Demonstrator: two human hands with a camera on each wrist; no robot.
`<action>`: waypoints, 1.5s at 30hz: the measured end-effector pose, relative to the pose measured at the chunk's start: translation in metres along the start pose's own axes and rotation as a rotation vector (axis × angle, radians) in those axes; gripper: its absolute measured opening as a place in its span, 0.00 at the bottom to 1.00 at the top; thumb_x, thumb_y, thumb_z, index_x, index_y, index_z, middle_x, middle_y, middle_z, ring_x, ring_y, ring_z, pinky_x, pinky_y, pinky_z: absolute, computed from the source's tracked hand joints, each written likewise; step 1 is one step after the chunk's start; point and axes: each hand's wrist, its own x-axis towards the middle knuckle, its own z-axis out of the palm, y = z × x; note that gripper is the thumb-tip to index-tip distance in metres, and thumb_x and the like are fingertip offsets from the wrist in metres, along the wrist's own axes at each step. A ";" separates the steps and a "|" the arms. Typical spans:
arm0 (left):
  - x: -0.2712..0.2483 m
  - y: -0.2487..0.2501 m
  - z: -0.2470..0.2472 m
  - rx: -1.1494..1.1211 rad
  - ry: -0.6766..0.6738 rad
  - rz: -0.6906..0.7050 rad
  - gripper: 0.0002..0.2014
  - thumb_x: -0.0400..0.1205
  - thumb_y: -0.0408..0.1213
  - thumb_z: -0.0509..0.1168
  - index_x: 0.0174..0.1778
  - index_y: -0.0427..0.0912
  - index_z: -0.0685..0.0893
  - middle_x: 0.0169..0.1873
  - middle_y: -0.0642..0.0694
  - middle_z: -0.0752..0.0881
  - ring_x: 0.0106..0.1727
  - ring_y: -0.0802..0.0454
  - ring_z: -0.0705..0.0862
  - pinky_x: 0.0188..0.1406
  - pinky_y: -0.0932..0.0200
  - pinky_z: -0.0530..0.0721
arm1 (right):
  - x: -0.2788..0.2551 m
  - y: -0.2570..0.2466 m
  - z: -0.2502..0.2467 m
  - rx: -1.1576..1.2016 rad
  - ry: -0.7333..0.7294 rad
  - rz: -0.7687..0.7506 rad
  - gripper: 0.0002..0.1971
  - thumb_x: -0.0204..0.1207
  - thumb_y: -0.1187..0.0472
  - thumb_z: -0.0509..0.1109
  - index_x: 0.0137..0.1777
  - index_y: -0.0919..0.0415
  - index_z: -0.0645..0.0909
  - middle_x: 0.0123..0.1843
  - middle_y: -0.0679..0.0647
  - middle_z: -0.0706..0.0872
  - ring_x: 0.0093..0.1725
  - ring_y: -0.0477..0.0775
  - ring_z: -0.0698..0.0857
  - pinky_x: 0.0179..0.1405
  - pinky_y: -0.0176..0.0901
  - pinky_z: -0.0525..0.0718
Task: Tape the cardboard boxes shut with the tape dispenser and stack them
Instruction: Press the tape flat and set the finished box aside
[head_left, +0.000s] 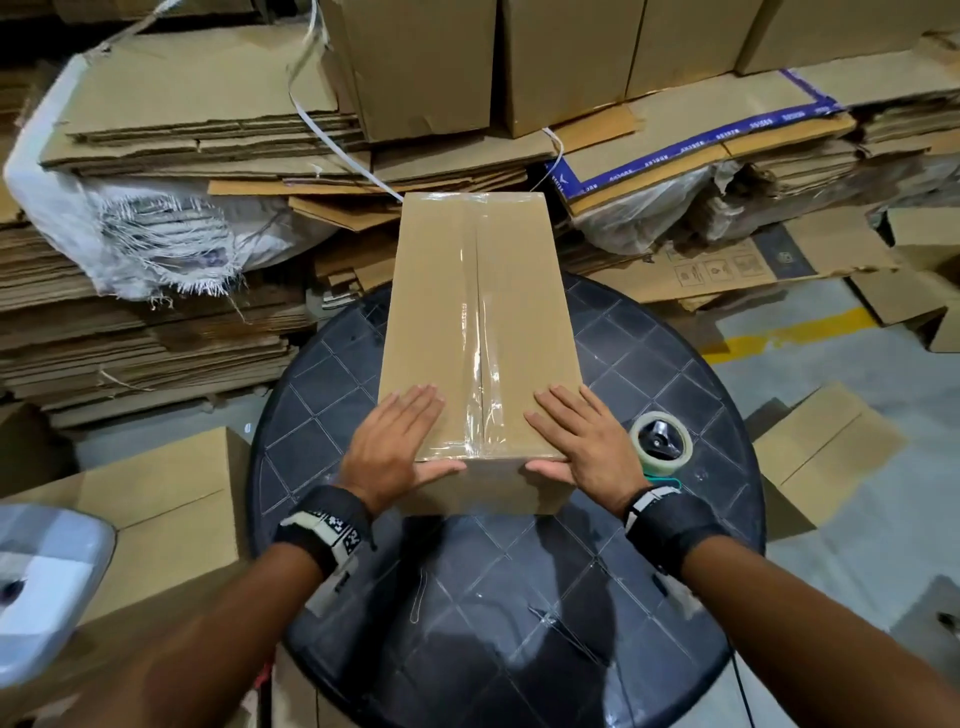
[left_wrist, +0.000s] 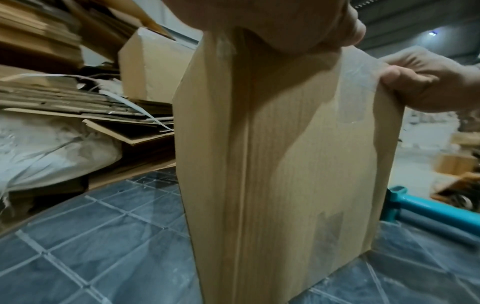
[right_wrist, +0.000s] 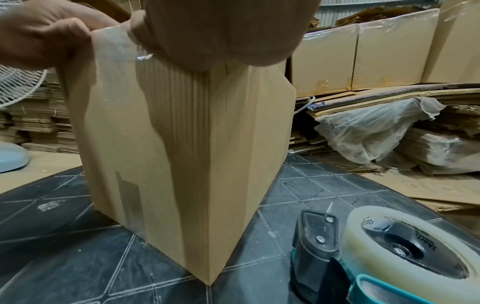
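A tall brown cardboard box (head_left: 478, 312) stands on the round dark table (head_left: 519, 597), with clear tape running along its top seam and down the near face. My left hand (head_left: 400, 441) and right hand (head_left: 582, 441) lie flat on the top's near corners, either side of the seam, with the thumbs pressed on the near face. The wrist views show the box (left_wrist: 272, 164) (right_wrist: 182, 154) close up and the tape end under both thumbs. The tape dispenser (head_left: 661, 442) (right_wrist: 389, 246), with its clear roll, lies on the table right of the box; neither hand touches it.
Stacks of flattened cardboard (head_left: 156, 322) and a torn white sack (head_left: 130, 223) crowd the far side. Closed boxes (head_left: 571, 57) stand behind them. More boxes sit left (head_left: 156, 493) and right (head_left: 826, 457) of the table, and a white fan base (head_left: 47, 587) stands at the left.
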 end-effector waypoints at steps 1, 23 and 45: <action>-0.002 0.003 0.001 -0.013 -0.003 -0.031 0.43 0.80 0.71 0.60 0.69 0.31 0.84 0.70 0.35 0.83 0.72 0.40 0.82 0.74 0.40 0.78 | 0.000 -0.001 -0.002 0.005 -0.026 0.007 0.34 0.83 0.31 0.56 0.70 0.57 0.85 0.74 0.58 0.83 0.75 0.62 0.79 0.79 0.62 0.69; 0.007 0.020 -0.028 0.201 -0.523 -0.295 0.60 0.70 0.82 0.28 0.87 0.37 0.38 0.87 0.37 0.38 0.88 0.40 0.39 0.86 0.34 0.46 | 0.005 -0.060 -0.042 -0.139 -0.364 0.867 0.27 0.88 0.46 0.43 0.87 0.46 0.58 0.89 0.68 0.51 0.88 0.68 0.48 0.74 0.88 0.57; 0.037 0.037 -0.034 0.065 -0.536 0.025 0.50 0.81 0.73 0.36 0.88 0.37 0.37 0.87 0.39 0.36 0.87 0.44 0.34 0.87 0.40 0.46 | 0.004 -0.055 -0.029 0.022 -0.213 0.465 0.29 0.90 0.45 0.41 0.75 0.53 0.78 0.87 0.57 0.64 0.88 0.62 0.56 0.84 0.70 0.51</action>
